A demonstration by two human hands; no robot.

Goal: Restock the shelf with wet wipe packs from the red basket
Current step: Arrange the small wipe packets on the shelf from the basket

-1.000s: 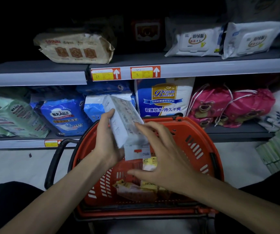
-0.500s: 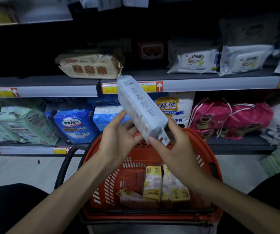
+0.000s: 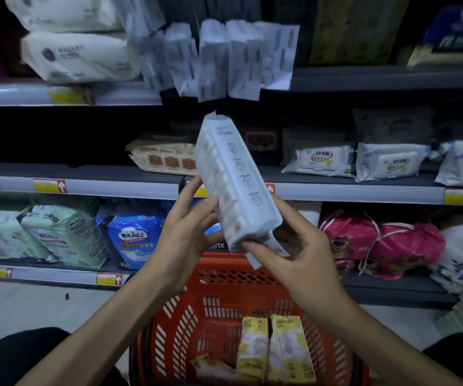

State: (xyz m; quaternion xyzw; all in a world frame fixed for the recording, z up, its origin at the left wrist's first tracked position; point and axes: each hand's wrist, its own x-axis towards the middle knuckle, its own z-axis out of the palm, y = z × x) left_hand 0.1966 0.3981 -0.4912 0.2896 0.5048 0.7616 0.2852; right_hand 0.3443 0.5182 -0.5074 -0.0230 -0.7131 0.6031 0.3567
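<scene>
A long white wet wipe pack [image 3: 234, 179] is held up in front of the shelves, tilted with its top toward the upper left. My left hand [image 3: 188, 235] grips its left side and my right hand [image 3: 294, 252] holds its lower end. Below them sits the red basket [image 3: 224, 291] with two yellow packs [image 3: 277, 349] standing in it and another lying flat. A row of similar white packs [image 3: 224, 57] stands on the upper shelf, directly above the held pack.
The middle shelf [image 3: 113, 185] carries a beige wipe pack [image 3: 166, 157] and white wipe packs [image 3: 389, 161] to the right. The lower shelf holds green and blue diaper bags [image 3: 132, 235] and pink bags [image 3: 378, 240]. Bulky white bags [image 3: 77, 57] sit upper left.
Both hands have lifted the white pack out of the basket and raised it toward the shelves. The view has tilted upward, bringing the upper shelf into sight.
</scene>
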